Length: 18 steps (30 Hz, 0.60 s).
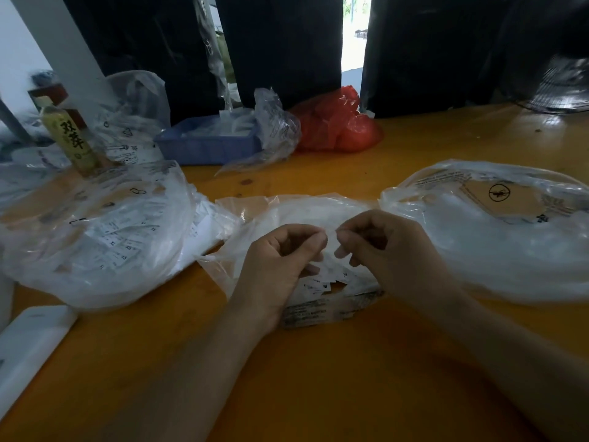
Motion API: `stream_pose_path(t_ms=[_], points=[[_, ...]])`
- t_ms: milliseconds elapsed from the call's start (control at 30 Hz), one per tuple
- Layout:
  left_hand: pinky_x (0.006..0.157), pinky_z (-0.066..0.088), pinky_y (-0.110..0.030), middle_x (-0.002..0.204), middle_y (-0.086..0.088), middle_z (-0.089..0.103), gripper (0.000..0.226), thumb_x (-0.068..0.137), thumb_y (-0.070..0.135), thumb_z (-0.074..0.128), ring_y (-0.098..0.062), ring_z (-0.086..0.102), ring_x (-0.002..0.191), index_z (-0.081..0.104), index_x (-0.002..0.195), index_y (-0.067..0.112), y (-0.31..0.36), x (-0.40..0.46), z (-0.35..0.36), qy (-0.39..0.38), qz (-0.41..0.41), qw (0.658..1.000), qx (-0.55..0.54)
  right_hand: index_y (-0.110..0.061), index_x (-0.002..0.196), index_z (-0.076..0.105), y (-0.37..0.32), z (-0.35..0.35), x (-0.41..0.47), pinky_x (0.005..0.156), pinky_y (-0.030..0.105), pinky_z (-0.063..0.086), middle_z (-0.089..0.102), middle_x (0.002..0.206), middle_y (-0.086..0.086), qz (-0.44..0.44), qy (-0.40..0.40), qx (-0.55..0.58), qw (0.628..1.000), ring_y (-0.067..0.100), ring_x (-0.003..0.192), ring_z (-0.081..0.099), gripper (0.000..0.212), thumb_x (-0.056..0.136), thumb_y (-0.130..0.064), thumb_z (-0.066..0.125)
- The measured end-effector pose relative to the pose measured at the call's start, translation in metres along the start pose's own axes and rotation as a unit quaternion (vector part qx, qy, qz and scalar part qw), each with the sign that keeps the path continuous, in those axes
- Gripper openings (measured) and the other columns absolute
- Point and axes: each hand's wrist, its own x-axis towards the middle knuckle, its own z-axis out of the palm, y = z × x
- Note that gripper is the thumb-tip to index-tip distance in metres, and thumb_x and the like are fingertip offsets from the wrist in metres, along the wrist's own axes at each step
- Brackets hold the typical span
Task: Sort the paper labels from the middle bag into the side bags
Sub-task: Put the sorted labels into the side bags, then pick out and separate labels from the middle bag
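Note:
Three clear plastic bags lie on the orange table. The middle bag holds small white paper labels marked M and XL. Above it, my left hand and my right hand meet, fingers curled, and pinch a small white label between their fingertips. The left bag holds many labels, some reading XL and XS. The right bag looks whitish inside; its contents are blurred.
At the back stand a blue tray with crumpled plastic, a red plastic bag and a yellow-labelled bottle. A white flat object lies at the left edge. Dark cloth hangs behind the table.

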Motion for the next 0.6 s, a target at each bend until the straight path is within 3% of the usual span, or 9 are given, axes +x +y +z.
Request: stream_pose_path(t_ms=[67,133,233,333,467,533,600], points=[[0.072,0.059,-0.021,0.093,0.001,0.08,0.015,0.076,0.039,0.082,-0.012,0.076,0.085,0.084,0.09,0.033,-0.001,-0.0012,0.0022,-0.014,0.008,0.999,0.028,-0.032,0.099,0.067,0.0,-0.0004,0.0009,0.068,0.018,0.056,0.075,0.083,-0.018,0.003,0.03,0.011,0.999,0.004,0.073,0.07,0.003,0.098,-0.034,0.065],[0.074,0.06,-0.02,0.092,0.004,0.081,0.015,0.078,0.038,0.082,-0.01,0.076,0.086,0.084,0.091,0.033,-0.0016,-0.0021,0.0044,-0.014,0.019,0.999,0.044,-0.034,0.107,0.063,-0.0015,-0.0018,0.002,0.067,0.018,0.056,0.074,0.086,-0.018,0.009,0.032,0.03,0.999,0.004,0.076,0.07,0.018,0.095,-0.047,0.061],[0.074,0.059,-0.02,0.091,0.0,0.081,0.014,0.073,0.039,0.082,-0.012,0.077,0.087,0.083,0.086,0.034,0.0001,-0.0015,0.0049,0.008,0.012,1.0,-0.015,-0.036,0.113,0.059,-0.0032,0.0006,0.0006,0.064,0.013,0.052,0.071,0.092,-0.022,0.033,-0.042,0.011,0.999,0.001,0.08,0.068,0.039,0.084,-0.062,0.062],[0.072,0.059,-0.021,0.094,-0.005,0.081,0.016,0.069,0.034,0.085,-0.015,0.078,0.087,0.079,0.082,0.027,0.001,-0.0003,0.0033,0.012,-0.01,0.997,-0.072,-0.035,0.092,0.066,0.0005,0.0038,-0.0007,0.063,0.013,0.051,0.07,0.089,-0.024,0.022,-0.05,-0.034,0.998,0.001,0.079,0.066,0.013,0.091,-0.048,0.065],[0.075,0.059,-0.026,0.096,-0.006,0.081,0.013,0.092,0.011,0.078,-0.017,0.077,0.09,0.068,0.092,0.019,-0.0021,0.0019,0.0007,-0.009,-0.03,0.999,-0.033,-0.025,0.092,0.067,-0.0007,-0.0037,0.0022,0.062,0.019,0.052,0.075,0.086,-0.013,0.031,0.007,0.048,0.998,0.008,0.074,0.069,0.01,0.098,-0.032,0.064],[0.077,0.059,-0.025,0.096,-0.003,0.08,0.013,0.097,0.009,0.074,-0.017,0.077,0.092,0.07,0.106,0.018,-0.0025,0.0019,-0.0006,-0.02,-0.031,0.999,-0.009,-0.027,0.09,0.065,-0.0018,-0.0036,0.0014,0.059,0.029,0.055,0.074,0.084,-0.012,0.02,-0.006,0.024,0.999,0.016,0.072,0.068,0.009,0.098,-0.031,0.063],[0.077,0.059,-0.024,0.096,0.0,0.08,0.02,0.097,0.01,0.074,-0.015,0.076,0.094,0.077,0.111,0.024,-0.0021,0.0013,-0.0008,-0.024,-0.031,0.999,-0.001,-0.031,0.093,0.063,0.0007,0.0012,0.0001,0.058,0.03,0.054,0.072,0.086,-0.016,0.023,-0.018,0.003,1.0,0.015,0.07,0.066,0.008,0.099,-0.034,0.06]])
